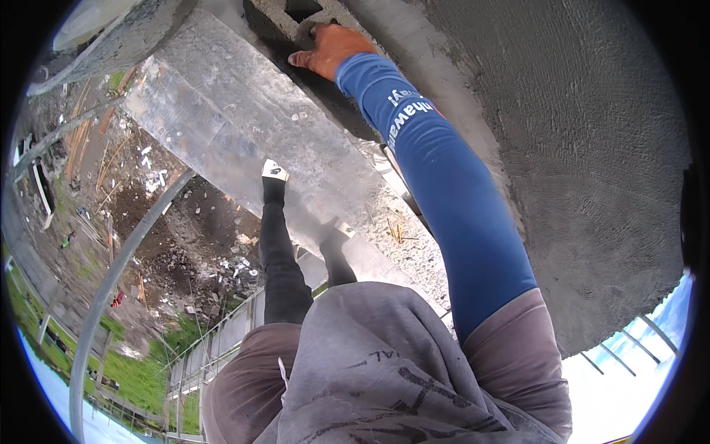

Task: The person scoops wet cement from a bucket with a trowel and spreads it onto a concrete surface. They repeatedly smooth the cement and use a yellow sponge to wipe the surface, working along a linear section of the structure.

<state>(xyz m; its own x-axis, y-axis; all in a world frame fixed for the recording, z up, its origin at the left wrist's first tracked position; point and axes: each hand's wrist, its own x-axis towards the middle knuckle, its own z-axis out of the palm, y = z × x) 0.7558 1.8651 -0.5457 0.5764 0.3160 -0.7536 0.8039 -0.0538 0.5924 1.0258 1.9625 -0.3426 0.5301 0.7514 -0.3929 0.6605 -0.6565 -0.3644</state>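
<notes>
My right hand (336,50), in a blue sleeve, reaches to the top of the view. Its fingers curl over the edge of a grey hollow concrete block (276,18) by one of the block's openings, and the thumb rests lower on its side. The block's side toward me is in dark shadow, and its far end runs out of the picture. Beside the arm stands a wall (592,133) coated in grey, rough-troweled mortar. My left hand is out of view.
My feet stand on a grey, stained platform (237,96). A bent-looking metal pipe (118,274) runs along the left. Far below lies ground (185,237) strewn with rubble and sticks. Mortar crumbs (403,229) lie near the wall's foot. A rough grey container-like form (133,41) is at upper left.
</notes>
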